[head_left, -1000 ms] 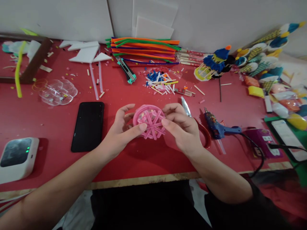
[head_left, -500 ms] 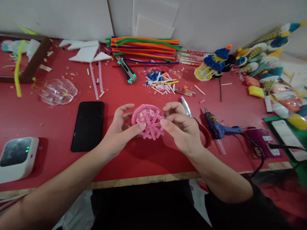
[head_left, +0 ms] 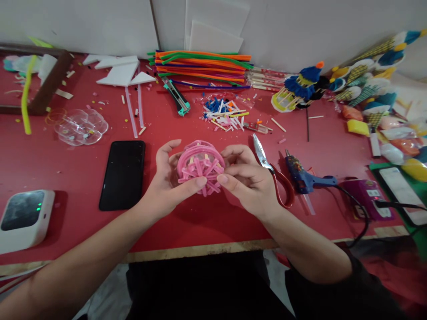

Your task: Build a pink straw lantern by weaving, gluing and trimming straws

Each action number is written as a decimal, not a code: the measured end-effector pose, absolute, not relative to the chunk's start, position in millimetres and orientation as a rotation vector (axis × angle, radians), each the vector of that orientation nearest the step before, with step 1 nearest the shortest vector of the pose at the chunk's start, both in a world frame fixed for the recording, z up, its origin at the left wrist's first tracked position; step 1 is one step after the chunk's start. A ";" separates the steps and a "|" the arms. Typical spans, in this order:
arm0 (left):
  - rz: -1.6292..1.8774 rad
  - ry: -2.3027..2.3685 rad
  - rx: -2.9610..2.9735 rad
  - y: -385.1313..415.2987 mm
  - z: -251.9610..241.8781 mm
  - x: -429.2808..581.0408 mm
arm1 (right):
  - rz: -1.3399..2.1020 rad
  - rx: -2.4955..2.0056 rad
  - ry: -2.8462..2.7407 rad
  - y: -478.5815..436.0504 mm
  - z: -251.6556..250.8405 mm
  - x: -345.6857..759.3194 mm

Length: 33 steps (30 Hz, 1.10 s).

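A round pink openwork piece [head_left: 200, 165] sits directly between the left grip [head_left: 160, 186] and the right grip [head_left: 255, 186], over the near part of the red tabletop [head_left: 207, 226]. Both grips are closed on it. On the left, the thumb lies across the lower front of the piece, its tip near the middle, while the index finger stretches up and away from the rim; the other fingers are partly hidden behind the piece. On the right, the thumb tip presses the lower right edge and the bent fingers meet the side above it. The piece leans so that its crossed pink strips face the wearer, below a thick pink ring with short pale sticks inside. Whether its underside touches the tabletop cannot be told. A black phone [head_left: 122, 175] lies left of the left grip, apart from it. Red-handled scissors [head_left: 268, 164] lie just beside the right grip, with a blue glue gun [head_left: 303, 178] farther right. Beyond the piece is a heap of cut bits [head_left: 227, 113].
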<state>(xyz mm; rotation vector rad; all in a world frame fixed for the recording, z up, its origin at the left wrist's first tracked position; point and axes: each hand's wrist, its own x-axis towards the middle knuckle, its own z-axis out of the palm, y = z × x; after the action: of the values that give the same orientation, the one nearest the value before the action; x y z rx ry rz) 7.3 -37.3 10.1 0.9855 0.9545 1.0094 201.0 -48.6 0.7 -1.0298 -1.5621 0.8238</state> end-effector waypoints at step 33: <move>1.085 0.970 1.217 -38.4 14.1 7.5 | 0.915 -1.021 -1.550 -49.7 7.5 205.2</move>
<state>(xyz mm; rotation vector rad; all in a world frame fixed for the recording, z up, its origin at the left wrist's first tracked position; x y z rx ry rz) 7.5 -38.4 14.1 1.2175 0.9705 1.0853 205.2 -49.7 7.5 -1.0208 -1.5499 0.9149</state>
